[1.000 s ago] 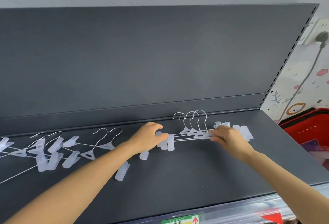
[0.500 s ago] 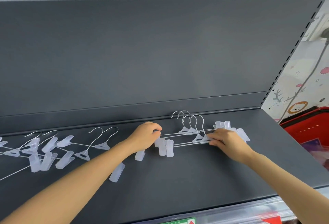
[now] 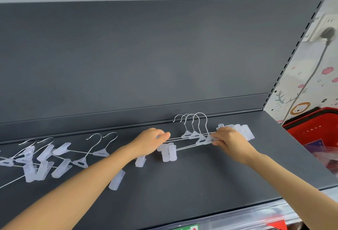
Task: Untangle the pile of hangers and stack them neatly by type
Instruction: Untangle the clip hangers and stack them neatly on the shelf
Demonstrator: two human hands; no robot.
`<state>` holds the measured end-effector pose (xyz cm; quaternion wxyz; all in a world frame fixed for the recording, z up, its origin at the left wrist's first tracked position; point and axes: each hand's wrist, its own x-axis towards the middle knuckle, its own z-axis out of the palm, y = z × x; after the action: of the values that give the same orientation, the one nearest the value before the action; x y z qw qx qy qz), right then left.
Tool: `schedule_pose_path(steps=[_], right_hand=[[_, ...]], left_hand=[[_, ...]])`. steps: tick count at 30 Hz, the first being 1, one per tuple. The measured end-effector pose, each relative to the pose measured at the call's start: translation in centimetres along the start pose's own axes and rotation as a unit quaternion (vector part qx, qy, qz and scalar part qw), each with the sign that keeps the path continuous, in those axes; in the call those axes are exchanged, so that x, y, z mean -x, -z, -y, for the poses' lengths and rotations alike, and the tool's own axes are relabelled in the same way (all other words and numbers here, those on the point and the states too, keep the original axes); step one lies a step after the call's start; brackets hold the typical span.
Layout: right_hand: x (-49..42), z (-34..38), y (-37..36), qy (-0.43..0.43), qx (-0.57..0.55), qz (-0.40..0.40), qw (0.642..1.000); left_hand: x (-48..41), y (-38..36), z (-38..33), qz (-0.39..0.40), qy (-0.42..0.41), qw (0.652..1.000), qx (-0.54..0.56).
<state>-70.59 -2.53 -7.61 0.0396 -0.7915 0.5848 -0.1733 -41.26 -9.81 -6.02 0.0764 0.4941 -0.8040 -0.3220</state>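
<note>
Several wire clip hangers with translucent clips lie stacked together (image 3: 193, 134) on the dark grey shelf (image 3: 182, 184), their hooks pointing to the back panel. My left hand (image 3: 151, 141) grips the stack's wire bars at the left end, just above the left clips (image 3: 169, 152). My right hand (image 3: 228, 141) pinches the bars near the hook bases; the right clips (image 3: 241, 130) stick out behind it. A tangled pile of the same hangers (image 3: 45, 156) lies at the shelf's left.
Loose clips (image 3: 117, 179) lie under my left forearm. The upright back panel (image 3: 146, 56) rises behind the shelf. A red basket (image 3: 314, 131) stands to the right, below a wall socket with a plugged cable (image 3: 327, 32).
The hooks of the stack have drawn closer together and the bars lie nearer each other. Both hands keep their hold at the two ends.
</note>
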Motion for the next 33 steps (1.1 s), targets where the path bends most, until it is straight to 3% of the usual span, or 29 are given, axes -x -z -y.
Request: schedule_pose_path(steps=[17,23,33], right_hand=[[0.6,0.7,-0.5,-0.015,0.025,0.021,0.999],[0.4,-0.2,-0.5,-0.060,0.047,0.021,0.997],[-0.4,-0.2,-0.3,-0.113,0.056,0.035,0.991]], left_hand=[[-0.2,0.2,0.3,0.010,0.007,1.000,0.010],[-0.7,0.3,0.8,0.010,-0.004,0.999,-0.052],[-1.0,0.6,1.2,0.018,-0.011,0.998,-0.052]])
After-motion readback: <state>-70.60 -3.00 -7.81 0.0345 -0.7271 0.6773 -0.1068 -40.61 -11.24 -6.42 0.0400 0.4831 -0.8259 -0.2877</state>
